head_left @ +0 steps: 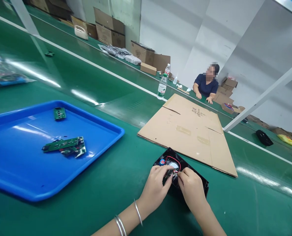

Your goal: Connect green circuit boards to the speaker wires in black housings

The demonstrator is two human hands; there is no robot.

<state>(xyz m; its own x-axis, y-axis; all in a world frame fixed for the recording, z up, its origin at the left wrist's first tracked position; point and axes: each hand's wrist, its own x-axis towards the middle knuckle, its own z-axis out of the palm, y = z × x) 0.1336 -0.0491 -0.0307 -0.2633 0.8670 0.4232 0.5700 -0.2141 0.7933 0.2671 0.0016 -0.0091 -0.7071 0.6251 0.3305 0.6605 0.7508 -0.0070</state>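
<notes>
A black plastic housing [170, 152] lies open on the green table in front of me. Inside it are a round whitish part [174, 165], a red wire [171, 157] and a small blue cylindrical part [162, 162]. My left hand [155, 183], with bangles on the wrist, is closed over the housing, thumb and fingers pinching a small dark part [169, 173]. From the other side my right hand [192, 186] reaches in, its fingers pressed together beside that part. What the right fingertips hold is too small to make out.
Left of me a blue tray [104, 129] carries several green circuit boards [64, 144]. Flattened cardboard [192, 131] lies just beyond the housing, with a water bottle [162, 87] behind it. A person [207, 84] sits across the line, near cardboard boxes [110, 34]. White posts rise from the bench.
</notes>
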